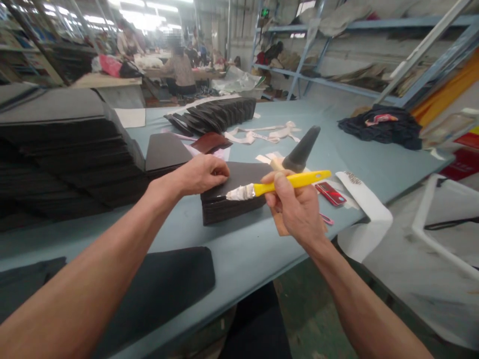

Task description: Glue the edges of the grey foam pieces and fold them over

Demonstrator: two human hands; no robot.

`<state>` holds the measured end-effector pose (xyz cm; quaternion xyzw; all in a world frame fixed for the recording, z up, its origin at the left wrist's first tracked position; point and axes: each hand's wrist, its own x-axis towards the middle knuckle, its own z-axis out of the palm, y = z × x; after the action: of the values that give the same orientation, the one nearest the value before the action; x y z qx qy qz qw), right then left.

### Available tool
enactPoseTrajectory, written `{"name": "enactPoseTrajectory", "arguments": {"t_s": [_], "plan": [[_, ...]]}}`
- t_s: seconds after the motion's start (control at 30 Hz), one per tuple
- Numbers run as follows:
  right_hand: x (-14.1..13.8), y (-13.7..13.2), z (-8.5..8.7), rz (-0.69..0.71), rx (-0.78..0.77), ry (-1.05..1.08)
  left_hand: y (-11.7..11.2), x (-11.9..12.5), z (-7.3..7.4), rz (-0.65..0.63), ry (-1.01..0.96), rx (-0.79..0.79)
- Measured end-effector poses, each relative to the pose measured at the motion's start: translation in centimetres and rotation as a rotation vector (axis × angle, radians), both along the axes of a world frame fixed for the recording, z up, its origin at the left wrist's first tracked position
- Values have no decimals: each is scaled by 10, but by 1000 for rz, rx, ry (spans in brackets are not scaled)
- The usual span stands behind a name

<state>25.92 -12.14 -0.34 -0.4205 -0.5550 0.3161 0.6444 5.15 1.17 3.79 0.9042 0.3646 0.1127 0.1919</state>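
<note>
In my right hand [295, 207] is a yellow-handled brush [299, 180], gripped between thumb and fingers. Its bristle end, wrapped in or coated with something white, points left and meets the near edge of a stack of dark grey panels [247, 174]. A wet-looking shine shows on that edge beside the tip. My left hand [204, 172] rests on the stack's left part, with its fingers curled together; whatever they may pinch is hidden. Behind my right hand stands a dark cone-shaped object [303, 149].
Tall piles of dark panels [56, 149] rise at the left. More dark pieces [220, 114] lie fanned at the back of the blue-green table [247, 259]. A red card-like box [331, 193] and a white curved sheet [364, 199] lie right. People sit working farther back.
</note>
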Motion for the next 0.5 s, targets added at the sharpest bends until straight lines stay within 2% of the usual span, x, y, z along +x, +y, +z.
{"name": "enactPoseTrajectory", "arguments": {"t_s": [0.3,0.5], "plan": [[0,25,1,98,-17,-69,18,-9,-4,-55,3,-171],[-9,33,5,153,13,-147,27,-10,-9,-8,-38,-246]]}}
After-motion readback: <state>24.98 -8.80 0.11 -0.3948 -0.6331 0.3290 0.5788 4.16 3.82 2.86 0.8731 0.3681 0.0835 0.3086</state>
